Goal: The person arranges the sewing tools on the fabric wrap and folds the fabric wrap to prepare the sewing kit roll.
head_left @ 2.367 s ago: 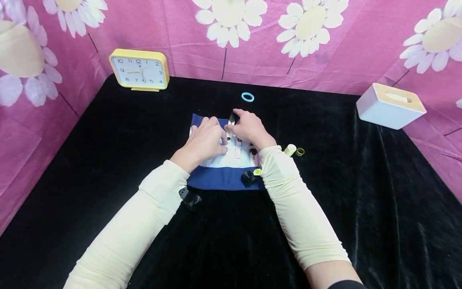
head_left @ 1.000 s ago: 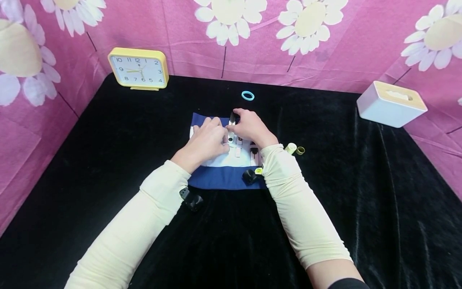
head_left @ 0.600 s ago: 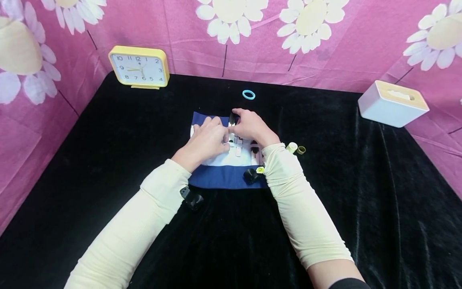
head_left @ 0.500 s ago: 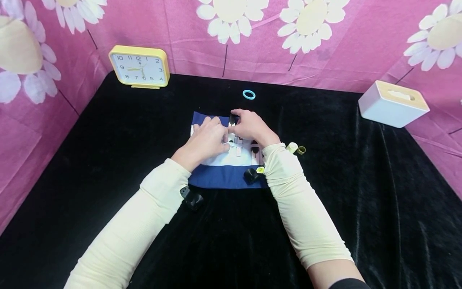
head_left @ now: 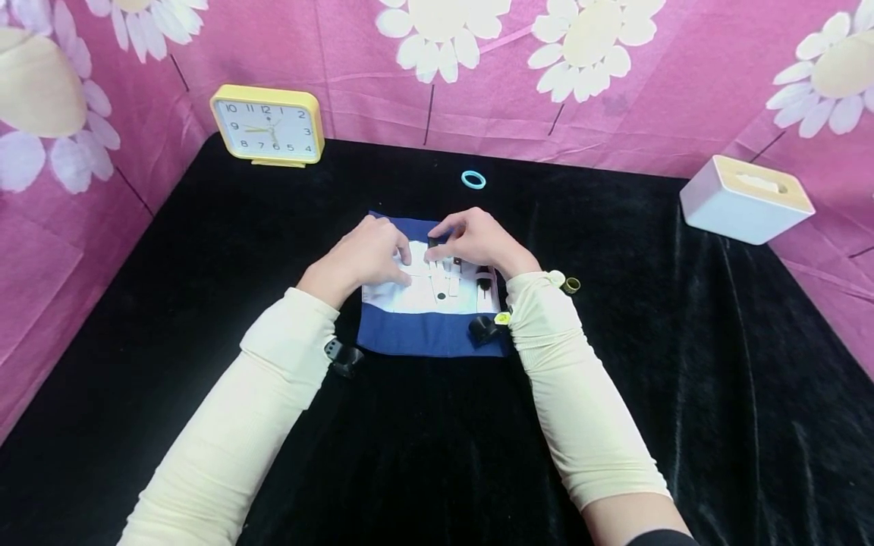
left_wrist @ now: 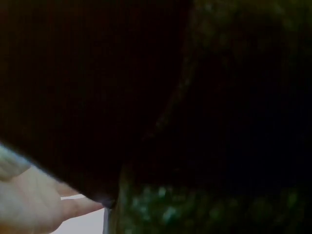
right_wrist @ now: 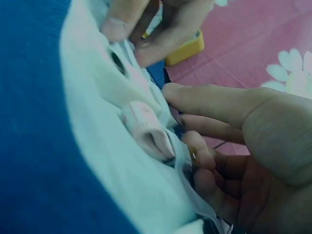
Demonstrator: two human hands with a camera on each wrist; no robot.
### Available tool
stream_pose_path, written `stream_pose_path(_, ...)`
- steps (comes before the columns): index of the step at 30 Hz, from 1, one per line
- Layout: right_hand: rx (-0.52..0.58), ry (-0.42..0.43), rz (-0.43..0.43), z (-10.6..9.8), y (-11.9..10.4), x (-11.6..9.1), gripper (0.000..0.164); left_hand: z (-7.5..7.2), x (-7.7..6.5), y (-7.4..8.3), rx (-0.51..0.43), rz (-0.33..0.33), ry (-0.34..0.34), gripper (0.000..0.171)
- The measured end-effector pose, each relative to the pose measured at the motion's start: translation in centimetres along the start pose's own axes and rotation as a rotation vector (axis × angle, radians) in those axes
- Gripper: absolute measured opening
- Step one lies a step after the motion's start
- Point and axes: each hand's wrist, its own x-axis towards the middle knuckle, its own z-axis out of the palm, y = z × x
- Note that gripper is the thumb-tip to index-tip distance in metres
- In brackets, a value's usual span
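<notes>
A navy cloth pouch (head_left: 423, 334) with a white pocketed middle lies flat on the black table cover. My right hand (head_left: 478, 241) is over its upper part, thumb and fingertips at the black end of a slim white tool (head_left: 441, 284) with a black dot. My left hand (head_left: 365, 254) hovers over the pouch's left side, fingers loosely bent and apart from the tool. In the right wrist view, a rolled pinkish-white piece (right_wrist: 144, 126) sits in a pocket strip beside my right hand's fingers. A black-topped item (head_left: 484, 280) is tucked into a right-hand pocket. The left wrist view is mostly dark.
A light blue ring (head_left: 473, 180) lies beyond the pouch. A small brass-coloured ring (head_left: 571, 285) and a pale yellow cylinder (head_left: 557, 277), partly behind the right sleeve, are to the right. A yellow clock (head_left: 268, 125) stands back left, a tissue box (head_left: 737, 205) back right.
The slim white tool has slid toward me, its black end now lower between my right hand's fingers. My left hand has pulled away to the left from the tool.
</notes>
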Motion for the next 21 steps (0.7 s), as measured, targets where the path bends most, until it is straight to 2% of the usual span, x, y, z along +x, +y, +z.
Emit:
stream_pose_path(3,0.033,-0.024,-0.035,-0.12,0.35,-0.09,0.032,-0.22,-0.22,-0.15,-0.004,-0.024,-0.01,0.029)
stream_pose_path(7,0.059,-0.041,-0.035,-0.17,0.46,-0.2,0.029,-0.57,-0.51,-0.45,-0.028,-0.057,-0.021,0.032)
stream_pose_path(21,0.097,-0.028,-0.012,-0.04,0.43,-0.21,0.024,-0.46,-0.65,-0.69,-0.056,-0.073,-0.007,0.032)
